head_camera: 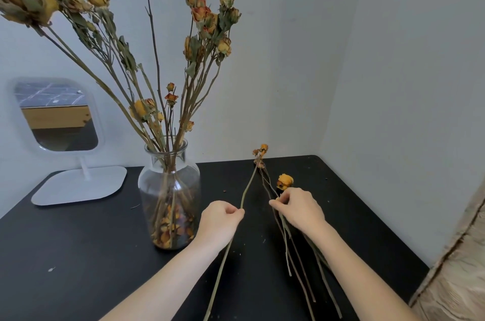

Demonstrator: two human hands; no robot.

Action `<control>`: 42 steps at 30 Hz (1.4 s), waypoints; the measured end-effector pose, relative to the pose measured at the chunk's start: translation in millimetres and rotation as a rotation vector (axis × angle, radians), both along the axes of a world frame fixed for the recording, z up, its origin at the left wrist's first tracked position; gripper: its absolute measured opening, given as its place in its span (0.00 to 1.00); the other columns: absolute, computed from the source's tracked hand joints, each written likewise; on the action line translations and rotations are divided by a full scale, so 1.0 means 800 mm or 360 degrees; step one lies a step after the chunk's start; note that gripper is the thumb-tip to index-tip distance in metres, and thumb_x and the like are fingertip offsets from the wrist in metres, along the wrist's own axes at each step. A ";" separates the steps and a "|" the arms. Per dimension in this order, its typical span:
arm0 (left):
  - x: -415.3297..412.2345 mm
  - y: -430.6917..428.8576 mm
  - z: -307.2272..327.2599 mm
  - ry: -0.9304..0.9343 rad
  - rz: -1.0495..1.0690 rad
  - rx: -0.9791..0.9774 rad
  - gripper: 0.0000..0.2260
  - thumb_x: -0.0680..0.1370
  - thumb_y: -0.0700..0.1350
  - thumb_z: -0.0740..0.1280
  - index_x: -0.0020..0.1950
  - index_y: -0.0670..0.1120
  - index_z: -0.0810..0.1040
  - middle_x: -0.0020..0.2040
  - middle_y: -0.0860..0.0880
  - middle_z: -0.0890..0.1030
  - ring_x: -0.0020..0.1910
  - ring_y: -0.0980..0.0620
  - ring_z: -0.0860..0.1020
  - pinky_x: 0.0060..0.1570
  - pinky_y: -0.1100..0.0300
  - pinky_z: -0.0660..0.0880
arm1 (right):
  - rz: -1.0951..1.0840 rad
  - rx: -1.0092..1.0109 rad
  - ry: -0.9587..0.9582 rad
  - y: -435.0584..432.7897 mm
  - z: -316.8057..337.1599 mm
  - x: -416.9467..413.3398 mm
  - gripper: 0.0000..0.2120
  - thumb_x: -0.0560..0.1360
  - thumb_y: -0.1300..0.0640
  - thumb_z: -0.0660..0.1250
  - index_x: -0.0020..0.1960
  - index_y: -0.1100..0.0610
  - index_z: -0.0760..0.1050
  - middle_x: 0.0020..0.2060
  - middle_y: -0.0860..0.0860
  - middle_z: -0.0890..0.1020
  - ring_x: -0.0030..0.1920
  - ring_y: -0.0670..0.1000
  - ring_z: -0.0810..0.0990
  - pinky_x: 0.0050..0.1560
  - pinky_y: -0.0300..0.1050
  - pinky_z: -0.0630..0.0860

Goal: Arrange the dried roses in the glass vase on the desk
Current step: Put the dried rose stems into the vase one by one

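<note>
The glass vase point(147, 189) is placed toward the back of the black desk point(78, 255). Most of the dried roses point(204, 13) are already set in it, with their long stems fanned out above the neck and fallen petals point(170, 234) collected at its bottom. To the right of the vase, a single rose stem point(248, 184) is pinched between the thumb and curled fingers of the left hand point(219, 221), about at the middle of its length. This point is judged to be chosen so that the brittle stem can be balanced without bending. Further right of the vase, a small bundle of loose stems point(296, 263) is laid on the desk. Its upper part is gripped by the curled fingers of the right hand point(301, 210), just below a yellow rose head point(284, 181). Probably the bundle is held down so that one stem can be drawn free. The flower ends are crossed close together, so a tangle may be expected there. The neck of the vase is narrow and already crowded, and any new stem would be hindered by the spreading heads above it. To the left of the vase a white table mirror point(56, 115) is stood, and far to the right a beige fabric point(459, 268) is seen.
</note>
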State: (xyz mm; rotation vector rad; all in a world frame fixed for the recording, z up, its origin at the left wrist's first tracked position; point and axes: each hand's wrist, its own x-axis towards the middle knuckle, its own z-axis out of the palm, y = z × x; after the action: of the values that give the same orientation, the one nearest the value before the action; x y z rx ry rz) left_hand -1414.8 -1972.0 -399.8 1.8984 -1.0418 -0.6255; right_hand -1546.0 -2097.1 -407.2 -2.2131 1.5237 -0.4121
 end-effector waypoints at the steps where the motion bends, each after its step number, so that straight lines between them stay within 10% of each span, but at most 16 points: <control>1: 0.000 0.003 0.002 -0.0006 -0.0003 -0.0029 0.11 0.77 0.46 0.64 0.35 0.47 0.75 0.38 0.45 0.77 0.33 0.56 0.75 0.34 0.68 0.70 | 0.0019 0.0031 0.0028 0.000 -0.001 0.004 0.12 0.74 0.45 0.66 0.50 0.53 0.77 0.41 0.48 0.80 0.40 0.45 0.79 0.42 0.41 0.75; 23: 0.009 0.016 0.008 -0.0065 0.0030 -0.0069 0.10 0.77 0.46 0.64 0.36 0.51 0.74 0.37 0.49 0.77 0.34 0.58 0.74 0.33 0.71 0.66 | 0.0018 0.0208 0.0468 0.011 0.001 0.025 0.08 0.73 0.52 0.67 0.44 0.56 0.73 0.35 0.49 0.76 0.36 0.49 0.77 0.39 0.43 0.74; 35: 0.011 0.016 0.011 -0.0005 0.0030 -0.0120 0.07 0.77 0.45 0.64 0.39 0.51 0.75 0.37 0.51 0.77 0.37 0.56 0.76 0.39 0.65 0.73 | -0.0142 0.0577 -0.0553 0.005 0.039 0.008 0.14 0.73 0.57 0.65 0.29 0.57 0.71 0.21 0.48 0.69 0.19 0.44 0.65 0.24 0.34 0.65; 42: 0.009 0.020 0.014 -0.0056 0.0013 -0.0160 0.04 0.77 0.46 0.64 0.43 0.50 0.76 0.37 0.52 0.77 0.38 0.56 0.76 0.36 0.67 0.72 | -0.0164 0.0591 -0.0530 0.011 0.045 0.001 0.10 0.73 0.58 0.65 0.33 0.58 0.71 0.24 0.49 0.69 0.21 0.45 0.64 0.23 0.35 0.63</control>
State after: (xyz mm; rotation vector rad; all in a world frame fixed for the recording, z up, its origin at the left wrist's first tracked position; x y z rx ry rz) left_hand -1407.9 -1956.1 -388.3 1.8310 -1.0676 -0.5269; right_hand -1545.5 -2088.5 -371.5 -1.6934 1.4051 -0.4600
